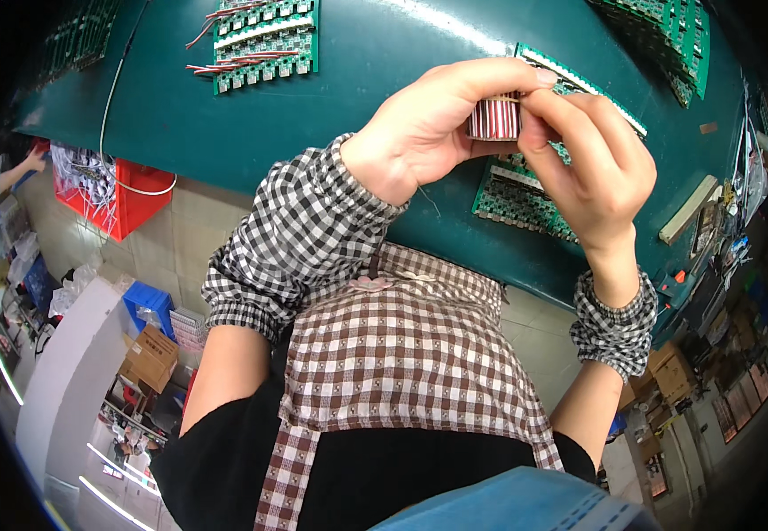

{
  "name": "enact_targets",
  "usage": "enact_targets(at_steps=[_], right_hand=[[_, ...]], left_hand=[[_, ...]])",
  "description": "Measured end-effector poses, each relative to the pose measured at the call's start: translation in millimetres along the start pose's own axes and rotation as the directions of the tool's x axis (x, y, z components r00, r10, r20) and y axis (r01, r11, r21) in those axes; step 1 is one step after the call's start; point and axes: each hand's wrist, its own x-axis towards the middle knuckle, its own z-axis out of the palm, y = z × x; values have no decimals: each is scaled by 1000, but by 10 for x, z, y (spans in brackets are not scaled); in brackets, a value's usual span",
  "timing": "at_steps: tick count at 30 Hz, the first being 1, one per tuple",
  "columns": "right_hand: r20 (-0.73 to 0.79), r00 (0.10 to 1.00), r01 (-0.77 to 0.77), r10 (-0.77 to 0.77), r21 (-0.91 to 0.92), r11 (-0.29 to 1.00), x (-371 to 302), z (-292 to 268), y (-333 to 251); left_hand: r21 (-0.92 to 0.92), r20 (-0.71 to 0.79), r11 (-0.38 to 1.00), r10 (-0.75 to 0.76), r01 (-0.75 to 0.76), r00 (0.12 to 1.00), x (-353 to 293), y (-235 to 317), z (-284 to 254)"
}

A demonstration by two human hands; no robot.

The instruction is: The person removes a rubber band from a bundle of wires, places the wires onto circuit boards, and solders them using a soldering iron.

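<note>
My left hand is closed around a short bundle of red, white and dark wires above the table. A thin tan band, apparently a rubber band, runs across the top of the bundle. From the other side, the fingertips of my right hand are pinched together at the bundle's right end, by the band. Exactly what they grip is hidden by the fingers. Below and behind both hands lies a green circuit board panel with white connectors, partly covered by my right hand.
The green table bears another board panel with red and white wires at the far left. Stacked boards stand at the far right. A red bin of white cables is beyond the left edge. A pale strip lies right.
</note>
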Motion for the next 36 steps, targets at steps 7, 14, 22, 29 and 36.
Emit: enact_targets(at_steps=[7,14,22,29,36], right_hand=[[2,1000,-22,22,-17,1000,-39,-2,-16],[-21,1000,-10,10,-10,1000,-63,4,-22],[-2,987,-161,162,124,979,-66,-12,-4],[154,825,-533,543,529,660,-217,-62,72],[217,769,-577,601,642,505,-310,-27,83]], left_hand=[[27,0,1000,16,-16,1000,3,-51,-7],[101,-58,993,61,-55,996,-16,-77,45],[113,-48,992,63,-57,997,-31,-30,99],[121,94,989,77,-88,993,-184,40,76],[244,85,966,63,-82,994,-212,60,103]])
